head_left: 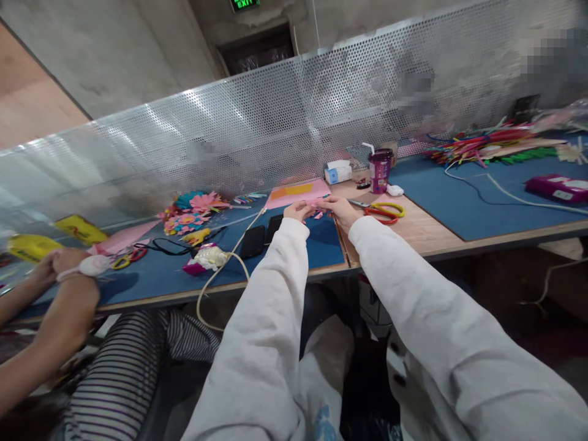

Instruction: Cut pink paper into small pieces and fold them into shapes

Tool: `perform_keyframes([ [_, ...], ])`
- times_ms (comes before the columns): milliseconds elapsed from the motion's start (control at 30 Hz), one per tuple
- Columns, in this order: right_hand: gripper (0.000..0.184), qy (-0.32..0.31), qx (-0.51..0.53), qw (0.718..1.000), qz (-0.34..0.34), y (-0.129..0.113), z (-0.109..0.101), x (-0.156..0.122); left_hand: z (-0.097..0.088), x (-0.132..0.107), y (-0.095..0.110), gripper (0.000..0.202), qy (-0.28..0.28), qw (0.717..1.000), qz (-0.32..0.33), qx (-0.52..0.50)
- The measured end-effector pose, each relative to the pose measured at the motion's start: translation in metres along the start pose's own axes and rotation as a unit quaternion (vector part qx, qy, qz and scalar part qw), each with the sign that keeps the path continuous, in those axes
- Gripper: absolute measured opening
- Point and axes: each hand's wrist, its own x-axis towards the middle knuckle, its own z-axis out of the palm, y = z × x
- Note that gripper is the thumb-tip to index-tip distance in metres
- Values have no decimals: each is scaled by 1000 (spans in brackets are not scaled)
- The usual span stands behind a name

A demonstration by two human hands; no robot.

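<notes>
My left hand (298, 211) and my right hand (340, 210) reach out together over the blue mat (321, 245), both in grey-white sleeves. Between their pinched fingers is a small pink paper piece (316, 208). Just beyond the hands lie a pink sheet and an orange sheet of paper (296, 193). Red and yellow scissors (383, 211) rest on the wooden table (418, 229) right of my right hand. Two black phones (260, 239) lie left of my left hand.
A purple cup with a straw (380, 170) and a tissue box (339, 173) stand near the perforated metal screen (275, 128). Paper flowers (190, 214) lie at left, coloured strips (478, 146) at far right. Another person's arms (59, 288) work at the left.
</notes>
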Motion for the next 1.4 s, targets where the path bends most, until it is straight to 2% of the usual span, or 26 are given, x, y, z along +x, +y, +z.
perform_keyframes([
  [367,23,-1,11,1000,22,-2,0,0,1,-4,3,24,3,1000,0,14],
  [533,23,-4,12,999,35,-3,0,-1,2,-6,3,18,-8,1000,3,-18],
  [767,29,-16,30,999,-2,2,0,3,2,-6,3,19,-14,999,3,-29],
  [1067,31,2,15,1000,-26,6,-1,5,4,-7,4,20,-12,999,11,-42],
  [1400,29,6,-67,997,-45,1,0,0,3,-10,7,20,-7,1000,-6,9],
])
